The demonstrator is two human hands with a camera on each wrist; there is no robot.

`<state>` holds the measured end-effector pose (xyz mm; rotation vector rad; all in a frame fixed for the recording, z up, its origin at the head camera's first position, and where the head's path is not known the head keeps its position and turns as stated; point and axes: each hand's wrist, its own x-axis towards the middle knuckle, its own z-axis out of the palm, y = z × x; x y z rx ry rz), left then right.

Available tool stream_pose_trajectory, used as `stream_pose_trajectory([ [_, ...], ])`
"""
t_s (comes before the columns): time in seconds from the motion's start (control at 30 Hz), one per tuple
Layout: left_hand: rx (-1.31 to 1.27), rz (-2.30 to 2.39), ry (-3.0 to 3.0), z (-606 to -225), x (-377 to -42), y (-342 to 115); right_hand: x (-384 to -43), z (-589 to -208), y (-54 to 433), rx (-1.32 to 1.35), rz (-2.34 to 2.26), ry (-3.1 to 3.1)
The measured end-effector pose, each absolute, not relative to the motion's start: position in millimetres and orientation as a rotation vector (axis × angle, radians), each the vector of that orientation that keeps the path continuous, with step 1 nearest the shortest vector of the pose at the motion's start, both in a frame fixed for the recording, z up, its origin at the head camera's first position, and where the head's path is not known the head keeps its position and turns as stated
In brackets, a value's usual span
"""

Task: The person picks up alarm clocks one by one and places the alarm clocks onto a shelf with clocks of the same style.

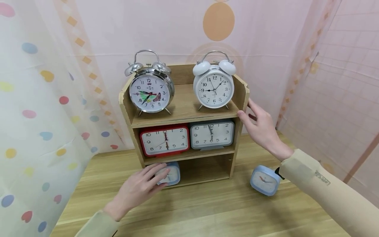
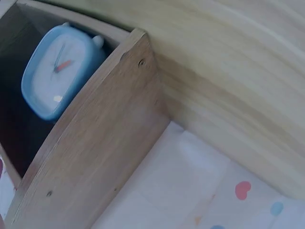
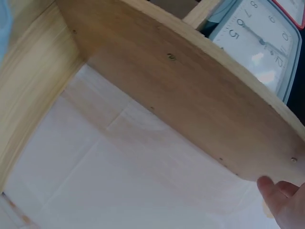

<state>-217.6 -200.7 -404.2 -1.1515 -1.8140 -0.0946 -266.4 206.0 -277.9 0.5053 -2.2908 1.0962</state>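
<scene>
A wooden shelf (image 1: 185, 121) with three levels stands on the table. In its bottom level, toward the left, is a small light-blue alarm clock (image 2: 57, 71). My left hand (image 1: 140, 184) is in front of that clock in the head view, fingers extended and partly covering its face. At the shelf's right side panel (image 3: 157, 81) is my right hand (image 1: 262, 126). Its thumb meets the front edge near the top board, and its index finger lies along the outer side. A second light-blue alarm clock (image 1: 265, 180) is on the table below my right forearm.
Up top are a silver twin-bell clock (image 1: 151, 93) and a white twin-bell clock (image 1: 214, 89). The middle level has a red rectangular clock (image 1: 164, 141) beside a grey one (image 1: 212, 135). Patterned curtains (image 1: 38, 82) hang behind and at both sides of the wooden table (image 1: 207, 210).
</scene>
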Motion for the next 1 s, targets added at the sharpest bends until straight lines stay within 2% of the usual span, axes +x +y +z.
stream_pose_trajectory([
  [0.63, -0.964, -0.338, -1.51, -359, -215, -213, -252, -308, 236, 0.471, 0.933, -2.446],
  [1.0, -0.746, -0.587, -1.541, -357, -218, -223, -248, -327, 247, 0.459, 0.848, -2.544],
])
